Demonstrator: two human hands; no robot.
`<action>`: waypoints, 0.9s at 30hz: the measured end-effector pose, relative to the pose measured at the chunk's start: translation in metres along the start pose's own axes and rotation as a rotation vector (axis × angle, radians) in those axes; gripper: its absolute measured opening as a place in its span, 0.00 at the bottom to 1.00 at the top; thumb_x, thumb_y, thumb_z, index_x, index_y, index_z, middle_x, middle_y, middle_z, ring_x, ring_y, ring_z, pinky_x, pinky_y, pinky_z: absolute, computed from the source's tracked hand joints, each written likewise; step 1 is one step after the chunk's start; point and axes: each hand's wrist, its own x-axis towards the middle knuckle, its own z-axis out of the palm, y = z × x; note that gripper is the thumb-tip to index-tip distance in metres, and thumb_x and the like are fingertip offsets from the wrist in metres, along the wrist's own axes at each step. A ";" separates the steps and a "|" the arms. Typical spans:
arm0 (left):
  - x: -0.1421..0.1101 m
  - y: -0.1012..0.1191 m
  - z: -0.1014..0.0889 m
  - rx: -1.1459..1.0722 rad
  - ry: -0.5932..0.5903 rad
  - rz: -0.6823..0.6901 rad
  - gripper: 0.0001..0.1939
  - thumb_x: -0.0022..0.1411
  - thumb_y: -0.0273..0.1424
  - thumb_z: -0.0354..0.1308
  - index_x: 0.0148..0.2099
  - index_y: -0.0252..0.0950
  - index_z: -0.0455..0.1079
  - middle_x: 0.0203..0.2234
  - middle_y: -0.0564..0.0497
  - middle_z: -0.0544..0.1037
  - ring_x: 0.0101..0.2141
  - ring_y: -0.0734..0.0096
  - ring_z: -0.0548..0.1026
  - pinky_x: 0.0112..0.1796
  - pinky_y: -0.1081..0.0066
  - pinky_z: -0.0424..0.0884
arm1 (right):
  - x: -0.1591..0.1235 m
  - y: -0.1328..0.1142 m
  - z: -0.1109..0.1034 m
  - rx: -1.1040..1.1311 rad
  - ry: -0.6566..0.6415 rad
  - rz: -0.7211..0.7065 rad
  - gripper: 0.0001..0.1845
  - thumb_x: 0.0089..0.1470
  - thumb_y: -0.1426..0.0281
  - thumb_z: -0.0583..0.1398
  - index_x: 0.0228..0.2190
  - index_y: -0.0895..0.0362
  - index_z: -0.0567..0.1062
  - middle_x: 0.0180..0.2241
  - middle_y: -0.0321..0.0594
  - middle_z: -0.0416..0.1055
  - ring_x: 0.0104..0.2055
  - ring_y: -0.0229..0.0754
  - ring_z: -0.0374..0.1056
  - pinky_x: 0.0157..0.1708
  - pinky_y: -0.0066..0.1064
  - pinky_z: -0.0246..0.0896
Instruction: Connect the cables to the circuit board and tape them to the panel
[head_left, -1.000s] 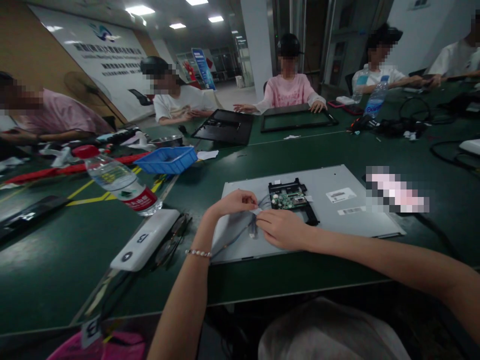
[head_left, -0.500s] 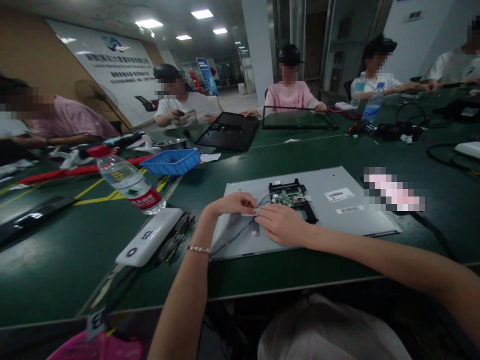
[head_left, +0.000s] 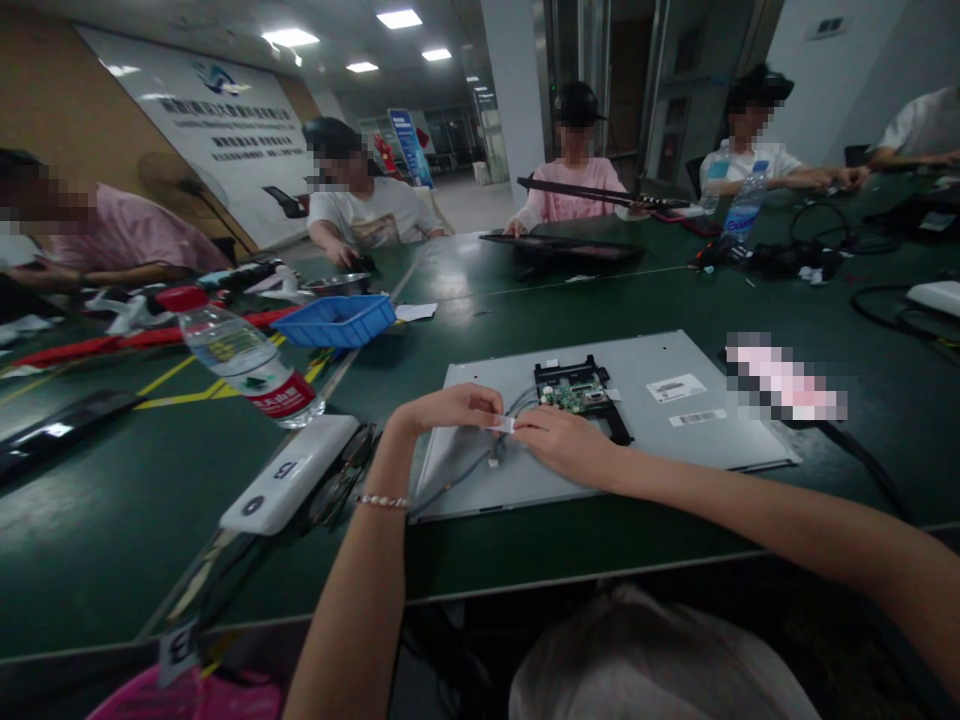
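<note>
The white tag [head_left: 178, 652] and the white power bank [head_left: 281, 480] each bear a bold figure resembling a 3. The wall sign [head_left: 214, 115], red bottle label [head_left: 286, 397] and metal panel's [head_left: 652, 432] stickers [head_left: 676, 388] blur beyond reading

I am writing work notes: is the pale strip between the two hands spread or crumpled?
Spread, where visible: the pale strip runs straight between the left hand and right hand; its ends are unclear.

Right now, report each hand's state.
Left hand: closed, pinching one end of a small pale strip.
Right hand: closed, pinching the strip's other end.
</note>
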 end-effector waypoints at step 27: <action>0.012 -0.008 -0.001 0.334 0.585 0.071 0.12 0.54 0.38 0.59 0.37 0.35 0.67 0.26 0.55 0.67 0.28 0.74 0.66 0.30 0.75 0.62 | 0.001 0.003 0.005 -0.011 -0.053 -0.044 0.12 0.60 0.76 0.53 0.40 0.62 0.76 0.43 0.47 0.75 0.46 0.42 0.69 0.50 0.35 0.60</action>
